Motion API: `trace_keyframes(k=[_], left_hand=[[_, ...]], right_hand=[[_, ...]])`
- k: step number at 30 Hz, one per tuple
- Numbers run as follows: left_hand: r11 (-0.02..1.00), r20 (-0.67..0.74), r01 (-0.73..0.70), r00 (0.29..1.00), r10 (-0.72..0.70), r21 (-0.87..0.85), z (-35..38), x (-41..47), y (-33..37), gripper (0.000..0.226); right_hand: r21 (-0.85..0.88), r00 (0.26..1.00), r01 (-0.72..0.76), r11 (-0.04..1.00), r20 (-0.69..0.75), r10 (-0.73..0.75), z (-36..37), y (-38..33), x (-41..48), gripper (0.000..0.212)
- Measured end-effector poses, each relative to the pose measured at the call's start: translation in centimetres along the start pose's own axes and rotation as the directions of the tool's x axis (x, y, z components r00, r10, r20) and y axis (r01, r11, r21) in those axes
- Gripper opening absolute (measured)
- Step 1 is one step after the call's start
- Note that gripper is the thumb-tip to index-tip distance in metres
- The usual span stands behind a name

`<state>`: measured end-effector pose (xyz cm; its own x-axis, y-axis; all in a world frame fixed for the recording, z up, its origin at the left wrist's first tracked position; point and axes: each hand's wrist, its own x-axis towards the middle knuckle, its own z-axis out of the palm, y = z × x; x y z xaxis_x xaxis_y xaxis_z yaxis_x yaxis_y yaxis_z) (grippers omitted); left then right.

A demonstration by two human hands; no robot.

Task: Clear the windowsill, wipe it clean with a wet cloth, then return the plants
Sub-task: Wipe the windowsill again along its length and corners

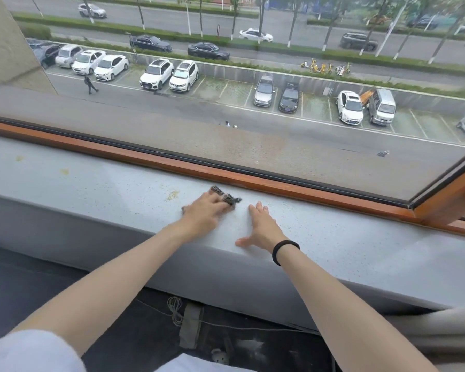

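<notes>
Covering cloth [231, 200] (mostly hidden), left hand [203, 214] presses windowsill [91, 181].

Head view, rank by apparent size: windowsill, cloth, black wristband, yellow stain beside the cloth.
1. windowsill
2. cloth, partly hidden under the left hand
3. black wristband
4. yellow stain, smallest

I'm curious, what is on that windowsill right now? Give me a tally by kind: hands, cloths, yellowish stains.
hands: 2, the left hand pressing on the cloth, the right hand flat on the windowsill
cloth: 1
yellowish stains: 3
total: 6
</notes>
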<state>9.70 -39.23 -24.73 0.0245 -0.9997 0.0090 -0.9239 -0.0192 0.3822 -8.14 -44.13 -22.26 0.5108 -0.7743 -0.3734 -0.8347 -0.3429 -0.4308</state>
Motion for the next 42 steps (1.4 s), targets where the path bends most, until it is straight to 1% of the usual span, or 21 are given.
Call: trace_keyframes(k=[2,3,6,8,10,11,14,16,17,19,22,23,25,27,30,33,34,36,38,40,42], left_hand=[[0.983,-0.061,-0.179,0.982,0.177,-0.027,0.6,-2.8,-0.7,0.041],[0.979,-0.053,-0.204,0.978,0.203,-0.003,0.4,-2.9,-1.5,0.043],[0.997,-0.084,-0.002,0.996,0.008,0.073,0.1,-0.6,-2.6,0.041],[0.985,-0.141,0.171,0.976,-0.167,0.017,0.3,0.6,-0.8,0.041],[0.975,-0.133,0.220,0.966,-0.224,-0.043,1.2,0.1,1.8,0.041],[0.983,-0.123,0.173,0.976,-0.179,-0.059,2.0,-1.0,2.7,0.042],[0.994,-0.075,-0.107,0.991,0.108,0.013,2.9,-5.4,2.6,0.056],[0.984,-0.036,-0.170,0.984,0.173,0.058,2.2,-6.0,0.4,0.056],[0.991,-0.051,-0.121,0.991,0.123,0.050,2.0,-5.9,-0.7,0.053],[0.995,-0.131,0.102,0.986,-0.101,-0.001,1.5,-5.3,-0.8,0.045],[0.948,-0.228,0.309,0.921,-0.317,-0.072,2.8,-5.1,3.7,0.044],[0.959,-0.221,0.272,0.933,-0.284,-0.082,3.7,-5.6,5.3,0.045],[0.997,-0.181,0.076,0.981,-0.075,0.000,5.0,-7.3,7.2,0.050],[0.998,-0.181,-0.037,0.982,0.046,0.052,4.4,-8.3,5.8,0.051],[0.993,-0.132,0.110,0.985,-0.113,-0.028,2.3,-9.1,2.9,0.050],[0.923,-0.244,0.359,0.891,-0.382,-0.135,2.3,-8.1,3.3,0.045],[0.908,-0.271,0.392,0.867,-0.419,-0.150,3.0,-7.8,4.5,0.044],[0.941,-0.271,0.305,0.903,-0.334,-0.144,4.9,-7.7,7.4,0.046],[0.996,-0.237,0.085,0.967,-0.090,-0.032,5.9,-8.9,9.0,0.050],[0.997,-0.229,-0.053,0.971,0.066,0.063,4.8,-9.7,7.9,0.055],[0.996,-0.246,0.052,0.969,-0.034,0.066,3.1,-9.8,5.2,0.054]], right_hand=[[-0.004,1.000,0.002,1.000,-0.004,-0.002,-0.1,-0.1,0.0,0.106],[-0.005,1.000,-0.003,1.000,-0.003,0.003,-0.2,-0.1,0.1,0.106],[-0.004,1.000,-0.005,1.000,-0.002,0.005,-0.1,0.1,0.1,0.106],[-0.002,1.000,0.003,1.000,-0.010,-0.003,-0.1,0.1,0.1,0.104],[-0.001,1.000,0.007,1.000,-0.010,-0.007,0.0,0.3,0.2,0.104],[0.001,1.000,0.010,1.000,-0.011,-0.010,0.2,0.3,0.3,0.104],[-0.002,1.000,0.019,1.000,-0.019,-0.019,0.2,0.3,0.4,0.099],[-0.014,1.000,0.016,1.000,-0.012,-0.016,0.1,0.4,0.4,0.101],[-0.018,1.000,0.017,1.000,-0.006,-0.017,0.2,0.4,0.3,0.101],[-0.013,1.000,0.025,1.000,-0.007,-0.025,0.1,0.4,0.2,0.100],[-0.004,0.999,0.032,0.999,-0.009,-0.032,0.0,0.4,0.0,0.100],[0.003,0.999,0.032,0.999,-0.005,-0.032,0.0,0.3,0.0,0.098],[0.004,0.999,0.037,0.999,0.029,-0.037,-0.3,0.1,-0.1,0.090],[-0.044,0.994,0.054,0.998,0.094,-0.049,-1.3,0.1,-0.1,0.081],[-0.047,0.980,0.067,0.997,0.192,-0.057,-3.2,0.6,-0.2,0.064],[-0.023,0.979,0.082,0.996,0.188,-0.076,-3.6,0.9,-0.4,0.059],[-0.019,0.983,0.082,0.996,0.169,-0.078,-3.4,0.7,-0.5,0.061],[-0.009,0.988,0.086,0.996,0.133,-0.084,-2.8,0.6,-0.9,0.062],[0.005,0.990,0.099,0.995,0.100,-0.099,-2.4,0.7,-0.7,0.052],[0.011,0.991,0.113,0.993,0.070,-0.114,-2.1,1.0,-0.4,0.044],[0.017,0.993,0.100,0.995,0.063,-0.101,-1.4,1.2,-0.4,0.060]])
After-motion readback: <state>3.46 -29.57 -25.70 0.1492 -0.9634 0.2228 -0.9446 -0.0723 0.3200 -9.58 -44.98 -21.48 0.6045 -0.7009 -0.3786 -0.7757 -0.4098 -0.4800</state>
